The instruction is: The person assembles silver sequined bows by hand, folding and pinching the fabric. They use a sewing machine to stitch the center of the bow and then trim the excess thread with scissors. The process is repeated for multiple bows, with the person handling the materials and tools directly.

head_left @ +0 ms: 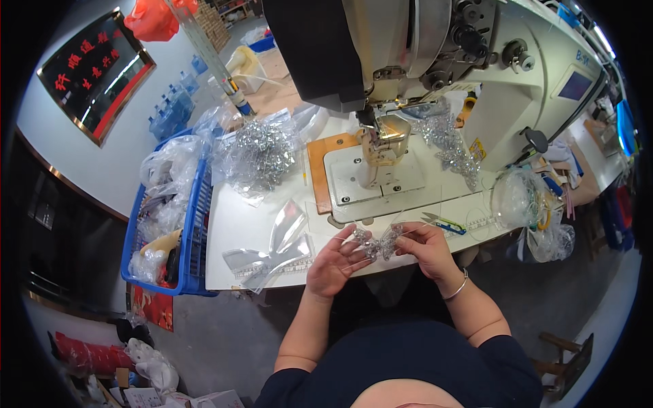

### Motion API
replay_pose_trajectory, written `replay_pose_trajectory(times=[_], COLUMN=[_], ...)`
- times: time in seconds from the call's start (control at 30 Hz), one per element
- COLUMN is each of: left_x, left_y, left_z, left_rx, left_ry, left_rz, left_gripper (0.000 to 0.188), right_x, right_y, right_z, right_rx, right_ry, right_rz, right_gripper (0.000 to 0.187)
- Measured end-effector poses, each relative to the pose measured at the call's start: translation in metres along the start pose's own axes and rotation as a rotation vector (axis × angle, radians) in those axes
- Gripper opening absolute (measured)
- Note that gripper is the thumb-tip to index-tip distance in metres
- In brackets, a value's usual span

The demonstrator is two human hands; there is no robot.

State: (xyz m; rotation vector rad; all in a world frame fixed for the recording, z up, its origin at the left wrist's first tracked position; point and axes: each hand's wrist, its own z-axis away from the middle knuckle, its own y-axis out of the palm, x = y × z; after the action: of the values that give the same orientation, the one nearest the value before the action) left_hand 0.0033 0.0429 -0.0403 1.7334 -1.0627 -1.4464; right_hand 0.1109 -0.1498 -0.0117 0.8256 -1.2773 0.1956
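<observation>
I had the white bench (221,204) across the middle of the frame, with a sewing machine (524,75) filling the upper right. A blue basket (200,234) stood by the bench's left edge; a heap of silver pieces (262,153) lay left of centre, a smaller silver cluster (445,143) to the right of centre. Below centre, I watched the left hand (330,265), palm up, fingers loosely spread against one end of a silver bow (376,247); whether they gripped it, I couldn't tell. The right hand (430,251) pinched its other end. Small snips (445,226) lay just beyond. I judged the bow's shape already made, though I couldn't confirm it was finished; the heap suggested more pieces left.
</observation>
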Motion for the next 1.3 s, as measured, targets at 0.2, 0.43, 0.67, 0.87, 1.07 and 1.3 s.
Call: replay_pose_trajectory(times=[0.2,0.43,0.67,0.87,1.07,1.3], left_x=[0.012,0.013,0.004,-0.001,-0.013,-0.146], left_y=[0.02,0.02,0.021,0.021,0.005,0.013], left_z=[-0.011,-0.011,-0.012,-0.01,0.011,0.005], left_rx=[-0.477,-0.488,-0.471,-0.492,-0.388,-0.186], left_ry=[0.06,0.094,0.011,-0.005,0.041,0.535], left_rz=[-0.521,-0.533,-0.507,-0.538,-0.814,-0.591], left_gripper=[0.049,0.047,0.057,0.057,0.046,0.043], right_x=[-0.008,-0.003,-0.004,-0.009,0.004,0.0], right_y=[-0.006,-0.006,-0.005,-0.005,0.003,-0.007], right_z=[-0.004,-0.006,-0.012,-0.017,-0.012,-0.003], right_rx=[-0.011,0.025,-0.065,-0.049,0.149,0.159], right_ry=[0.02,0.049,0.09,0.078,0.081,0.163], right_rz=[0.006,0.002,0.043,0.058,0.474,0.325], right_gripper=[0.024,0.024,0.027,0.026,0.032,0.03])
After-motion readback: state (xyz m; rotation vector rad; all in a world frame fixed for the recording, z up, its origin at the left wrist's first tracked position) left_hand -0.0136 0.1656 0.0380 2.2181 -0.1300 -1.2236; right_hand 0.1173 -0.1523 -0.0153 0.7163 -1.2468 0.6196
